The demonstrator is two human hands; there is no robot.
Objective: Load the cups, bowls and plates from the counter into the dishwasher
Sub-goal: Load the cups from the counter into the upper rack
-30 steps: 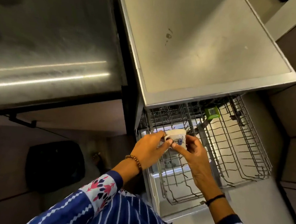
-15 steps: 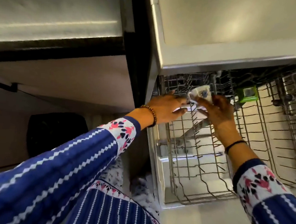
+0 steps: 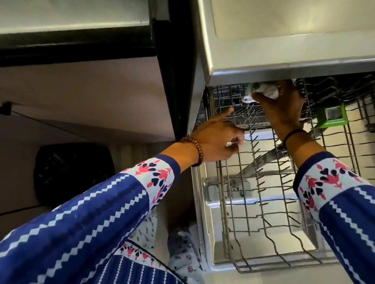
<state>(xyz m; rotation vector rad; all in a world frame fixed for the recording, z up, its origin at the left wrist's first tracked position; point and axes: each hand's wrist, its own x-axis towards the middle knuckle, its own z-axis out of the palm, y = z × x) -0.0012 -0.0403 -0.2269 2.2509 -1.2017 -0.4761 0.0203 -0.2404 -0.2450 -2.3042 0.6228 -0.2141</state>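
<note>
Top right, the right hand (image 3: 279, 112) grips a small white cup (image 3: 267, 91) over the grey wire rack (image 3: 266, 214); I cannot tell what the left hand (image 3: 215, 137) holds.

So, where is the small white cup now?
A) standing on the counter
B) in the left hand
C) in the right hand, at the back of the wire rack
C: the right hand grips the white cup over the back of the wire rack; the left hand holds no cup.
</note>
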